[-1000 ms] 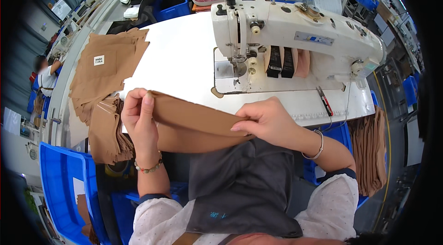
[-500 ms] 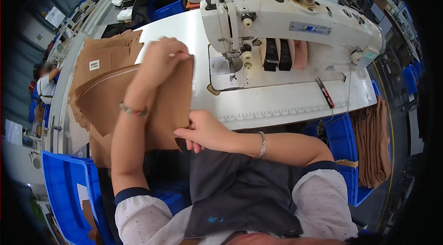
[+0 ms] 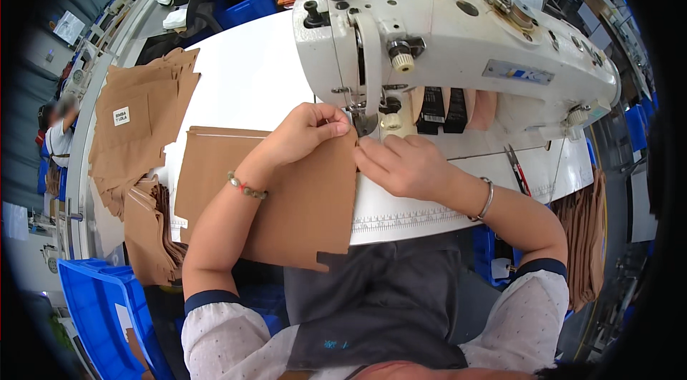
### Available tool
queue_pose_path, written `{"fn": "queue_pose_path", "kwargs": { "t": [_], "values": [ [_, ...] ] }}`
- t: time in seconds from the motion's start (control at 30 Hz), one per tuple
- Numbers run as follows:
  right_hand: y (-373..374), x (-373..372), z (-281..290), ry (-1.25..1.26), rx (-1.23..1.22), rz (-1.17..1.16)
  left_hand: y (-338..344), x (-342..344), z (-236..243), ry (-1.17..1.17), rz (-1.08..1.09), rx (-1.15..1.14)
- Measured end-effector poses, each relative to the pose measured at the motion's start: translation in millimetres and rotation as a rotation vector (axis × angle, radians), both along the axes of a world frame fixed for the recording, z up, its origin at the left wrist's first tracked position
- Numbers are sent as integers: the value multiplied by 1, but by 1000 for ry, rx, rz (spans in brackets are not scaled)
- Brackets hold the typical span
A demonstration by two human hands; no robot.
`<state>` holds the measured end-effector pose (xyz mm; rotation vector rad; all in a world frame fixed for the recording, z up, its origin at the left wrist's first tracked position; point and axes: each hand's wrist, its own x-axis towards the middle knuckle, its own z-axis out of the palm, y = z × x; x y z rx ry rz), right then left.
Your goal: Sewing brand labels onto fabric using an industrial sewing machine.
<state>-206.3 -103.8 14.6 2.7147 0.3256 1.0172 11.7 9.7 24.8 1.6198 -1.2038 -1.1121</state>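
Note:
A flat brown fabric panel (image 3: 308, 212) lies on the white table in front of the sewing machine (image 3: 458, 40), its lower edge hanging over the table's front. At the panel's upper right corner, my left hand (image 3: 304, 135) pinches the fabric close to the machine's needle area. My right hand (image 3: 404, 167) has its fingers closed on the panel's right edge, just below that corner. The needle and presser foot are partly hidden behind my fingers and the machine head.
Brown fabric pieces (image 3: 132, 104) are piled at the left, with a folded stack (image 3: 150, 230) below. Red-handled thread snips (image 3: 517, 171) lie at right. A measuring strip (image 3: 408, 220) runs along the table's front. A blue bin (image 3: 100, 308) stands lower left; brown pieces (image 3: 580, 237) hang at right.
Both hands have moved right and away from me, bringing the brown panel from the left pile to the machine. The panel, raised and bent before, now lies flat.

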Motion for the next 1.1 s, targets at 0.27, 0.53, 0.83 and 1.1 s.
{"fn": "queue_pose_path", "kwargs": {
  "t": [0.27,0.53,0.83,1.1],
  "values": [
    [-2,18,-23,51,23,50,-2,-23,-1,-523,93,-102],
    [-6,20,-23,115,153,90,-1,-27,-13,-667,157,-270],
    [-7,22,-23,74,122,75,-1,-24,-17,-629,139,-213],
    [-6,21,-24,87,160,62,4,-26,-6,-718,153,-106]
  ]
}}
